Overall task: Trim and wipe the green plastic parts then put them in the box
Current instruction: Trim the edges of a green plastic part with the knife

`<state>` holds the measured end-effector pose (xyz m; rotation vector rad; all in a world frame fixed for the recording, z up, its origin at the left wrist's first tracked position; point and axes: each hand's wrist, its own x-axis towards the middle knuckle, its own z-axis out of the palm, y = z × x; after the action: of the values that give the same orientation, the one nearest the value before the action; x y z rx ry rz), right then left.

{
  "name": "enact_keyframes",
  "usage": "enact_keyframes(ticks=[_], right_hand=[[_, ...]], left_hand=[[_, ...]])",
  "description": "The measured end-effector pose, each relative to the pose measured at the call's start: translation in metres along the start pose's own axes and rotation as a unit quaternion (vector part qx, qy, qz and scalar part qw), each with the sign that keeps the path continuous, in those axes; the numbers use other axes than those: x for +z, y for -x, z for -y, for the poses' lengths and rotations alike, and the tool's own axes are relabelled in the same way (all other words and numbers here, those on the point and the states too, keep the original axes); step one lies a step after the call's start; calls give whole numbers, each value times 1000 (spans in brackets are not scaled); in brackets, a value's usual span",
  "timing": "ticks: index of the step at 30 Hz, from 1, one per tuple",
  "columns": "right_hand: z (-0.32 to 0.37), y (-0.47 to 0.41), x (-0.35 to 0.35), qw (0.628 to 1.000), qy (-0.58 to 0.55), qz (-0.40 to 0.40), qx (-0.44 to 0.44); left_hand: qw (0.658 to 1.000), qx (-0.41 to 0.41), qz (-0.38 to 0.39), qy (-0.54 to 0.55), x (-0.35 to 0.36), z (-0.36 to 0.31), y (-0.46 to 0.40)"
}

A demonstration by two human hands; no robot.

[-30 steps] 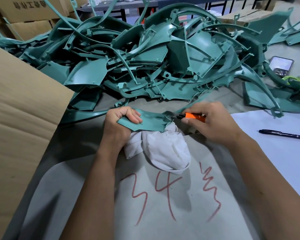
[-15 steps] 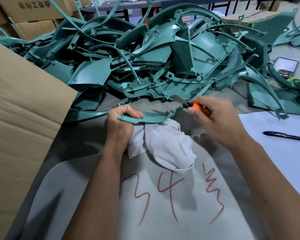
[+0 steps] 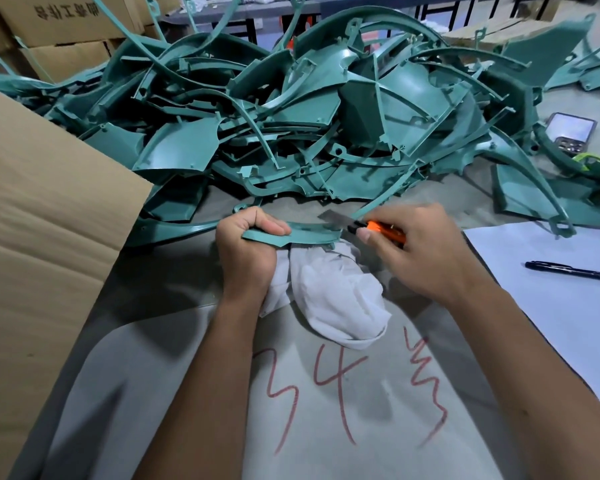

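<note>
My left hand grips one end of a green plastic part and also holds a white cloth that hangs under the part onto the table. My right hand grips an orange utility knife. Its steel blade lies against the far right edge of the part. A big heap of green plastic parts fills the table behind my hands. The cardboard box stands at the left, only its flap showing.
A black pen lies on a white sheet at the right. A phone rests at the far right beside the heap. Red marks are written on the grey table cover near me. Cardboard cartons stand at the back left.
The part has tipped from flat to edge-on in my left hand. The knife has shifted up to the part's far right edge, with its blade now showing.
</note>
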<state>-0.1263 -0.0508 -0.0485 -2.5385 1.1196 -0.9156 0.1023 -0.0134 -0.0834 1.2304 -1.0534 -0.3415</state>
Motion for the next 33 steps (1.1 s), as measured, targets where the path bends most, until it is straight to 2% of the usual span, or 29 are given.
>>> enact_keyframes(ticks=[4, 11, 13, 17, 19, 27, 30, 33], right_hand=[[-2, -2, -1, 998, 12, 57, 14], [-3, 0, 1, 998, 19, 38, 50], [-1, 1, 4, 999, 21, 16, 47], [10, 2, 9, 999, -1, -51, -2], [17, 2, 13, 997, -17, -74, -21], [23, 1, 19, 978, -23, -206, 5], [25, 3, 20, 977, -19, -213, -5], [28, 4, 25, 985, -25, -172, -7]], left_hand=[[998, 37, -19, -41, 3, 1, 2], [999, 29, -15, -37, 1, 1, 1], [999, 25, -18, -38, 0, 1, 1], [997, -34, -52, -43, 4, -1, 2], [996, -27, -63, -59, 11, -5, 4], [995, -76, -66, -28, 38, -9, 11], [991, -85, -90, -40, 42, -11, 12], [992, -84, -87, -45, 42, -16, 13]])
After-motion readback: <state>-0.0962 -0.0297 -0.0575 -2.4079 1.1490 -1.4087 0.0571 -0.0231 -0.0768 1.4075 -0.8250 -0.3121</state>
